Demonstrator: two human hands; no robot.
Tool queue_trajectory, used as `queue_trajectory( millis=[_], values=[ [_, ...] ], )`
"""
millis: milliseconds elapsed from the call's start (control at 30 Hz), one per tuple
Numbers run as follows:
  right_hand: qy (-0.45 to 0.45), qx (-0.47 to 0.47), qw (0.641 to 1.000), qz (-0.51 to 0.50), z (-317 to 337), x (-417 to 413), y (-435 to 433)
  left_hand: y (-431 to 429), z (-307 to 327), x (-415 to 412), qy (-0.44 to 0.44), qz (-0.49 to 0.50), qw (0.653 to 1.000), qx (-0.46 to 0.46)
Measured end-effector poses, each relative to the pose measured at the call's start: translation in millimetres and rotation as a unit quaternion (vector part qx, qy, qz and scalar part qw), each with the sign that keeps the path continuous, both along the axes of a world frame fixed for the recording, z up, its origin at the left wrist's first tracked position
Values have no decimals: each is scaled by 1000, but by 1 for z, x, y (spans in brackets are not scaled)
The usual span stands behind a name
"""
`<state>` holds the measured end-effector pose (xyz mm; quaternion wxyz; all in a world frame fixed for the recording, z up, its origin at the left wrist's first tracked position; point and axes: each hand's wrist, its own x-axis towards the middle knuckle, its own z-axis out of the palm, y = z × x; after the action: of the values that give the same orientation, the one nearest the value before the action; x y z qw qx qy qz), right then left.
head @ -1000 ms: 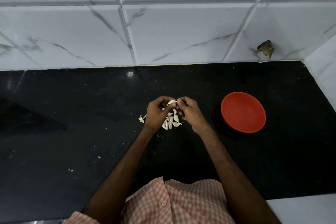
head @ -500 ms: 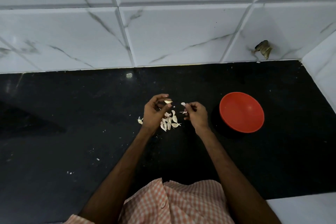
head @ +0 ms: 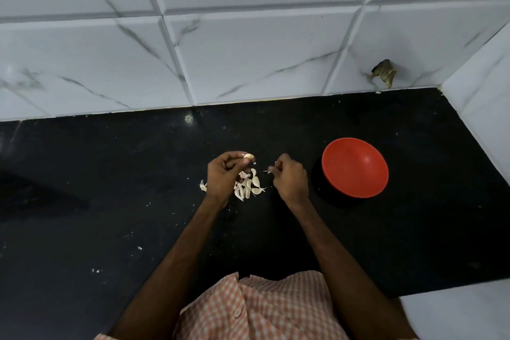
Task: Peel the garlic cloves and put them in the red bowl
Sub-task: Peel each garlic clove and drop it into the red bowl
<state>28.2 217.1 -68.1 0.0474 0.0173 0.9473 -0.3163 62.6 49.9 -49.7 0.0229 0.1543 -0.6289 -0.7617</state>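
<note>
Here the left hand (head: 223, 177) pinches a pale, curved clove (head: 249, 157), the right hand (head: 290, 179) a papery skin scrap (head: 268, 171).

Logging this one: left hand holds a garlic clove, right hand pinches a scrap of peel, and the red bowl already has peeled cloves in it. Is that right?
One thing is off: the red bowl is empty in the head view. The rest stands: the left hand holds a garlic clove and the right hand pinches a scrap of peel.
</note>
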Motion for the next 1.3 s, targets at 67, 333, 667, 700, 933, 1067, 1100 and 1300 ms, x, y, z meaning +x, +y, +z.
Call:
queue_trajectory(
  millis=[67, 333, 667, 700, 933, 1067, 1100, 1300],
  values=[
    [-23, -152, 987, -41, 3, 1, -4, -1, 1, 0, -6, -3, 1000, -19],
    [-271, -746, 589, -154, 32, 4, -14, 22, 14, -22, 36, -89, 965, -245],
    [-117, -676, 680, -258, 38, -25, 87, 73, 29, -42, 8, -90, 977, -195],
    [-105, -647, 701, -280, 34, -27, 101, 73, 24, -42, -9, -96, 979, -180],
    [-154, -575, 712, -372, 4, -31, 130, 106, 9, -37, -55, -158, 970, -176],
    [-195, -566, 718, -355, -1, -36, 141, 107, 3, -34, -84, -154, 969, -176],
    [-198, -550, 734, -345, 2, -35, 142, 104, 2, -33, -87, -136, 972, -172],
    [33, -332, 918, -216, 8, -17, 107, 58, -14, -14, -98, 1, 971, -219]
  ],
)
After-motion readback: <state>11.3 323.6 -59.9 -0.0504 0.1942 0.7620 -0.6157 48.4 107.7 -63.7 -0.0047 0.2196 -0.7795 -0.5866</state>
